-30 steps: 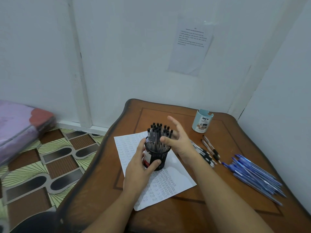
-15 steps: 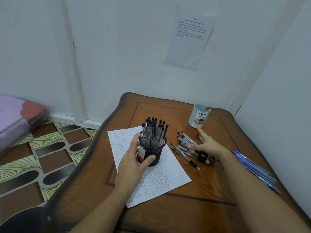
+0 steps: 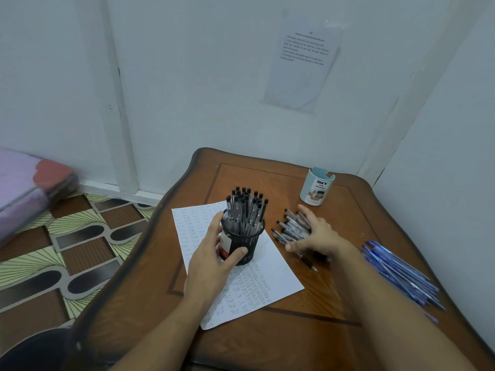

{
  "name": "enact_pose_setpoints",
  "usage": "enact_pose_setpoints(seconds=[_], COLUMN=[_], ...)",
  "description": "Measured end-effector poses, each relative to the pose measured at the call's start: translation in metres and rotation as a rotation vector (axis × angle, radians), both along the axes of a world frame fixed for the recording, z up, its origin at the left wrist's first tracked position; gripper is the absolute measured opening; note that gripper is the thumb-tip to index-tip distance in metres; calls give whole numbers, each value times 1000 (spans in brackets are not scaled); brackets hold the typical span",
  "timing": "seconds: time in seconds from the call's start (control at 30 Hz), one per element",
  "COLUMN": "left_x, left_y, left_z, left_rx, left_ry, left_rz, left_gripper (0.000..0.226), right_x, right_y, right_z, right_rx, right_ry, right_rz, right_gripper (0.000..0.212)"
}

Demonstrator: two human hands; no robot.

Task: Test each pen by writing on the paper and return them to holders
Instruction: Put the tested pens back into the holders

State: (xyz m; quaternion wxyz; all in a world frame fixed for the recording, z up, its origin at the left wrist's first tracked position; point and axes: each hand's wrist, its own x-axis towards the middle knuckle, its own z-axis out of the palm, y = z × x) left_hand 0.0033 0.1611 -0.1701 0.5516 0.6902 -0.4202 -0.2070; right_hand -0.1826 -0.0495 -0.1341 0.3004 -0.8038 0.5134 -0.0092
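While left grip (image 3: 211, 259) clasps the holder (image 3: 245, 246), right grip (image 3: 320, 234) lies flat on pens (image 3: 289, 227)

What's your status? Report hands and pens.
Left hand grips black mesh holder. Right hand flat on loose black pens. Blue pens apart, not in the way.

The table (image 3: 294, 341) was dark wood under a glossy varnish. The mesh holder (image 3: 247, 246) looked like matt black wire mesh; beneath it lay matt white paper (image 3: 276, 266). The pens (image 3: 245, 210) inside the mesh holder were clear, shiny plastic. Right of the mesh holder lay blue pens (image 3: 399, 271) of translucent plastic, and behind them a cup (image 3: 317, 187) of smooth pale plastic.
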Motion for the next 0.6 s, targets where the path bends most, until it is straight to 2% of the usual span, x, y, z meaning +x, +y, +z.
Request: enact_pose_setpoints(seconds=[0.13,0.33,0.6], left_x=[0,1,2], left_y=[-1,-2,-3], left_z=[-1,-2,-4], left_rx=[1,-11,-27], left_ry=[3,-1,-38], left_rz=[3,-1,-3], left_gripper=[84,84,84], right_x=[3,1,7], right_y=[6,8,15], right_z=[-2,-1,2], right_rx=[-60,-28,49], right_ry=[30,14,-21], right_rz=[56,60,105], right_gripper=[125,115,86])
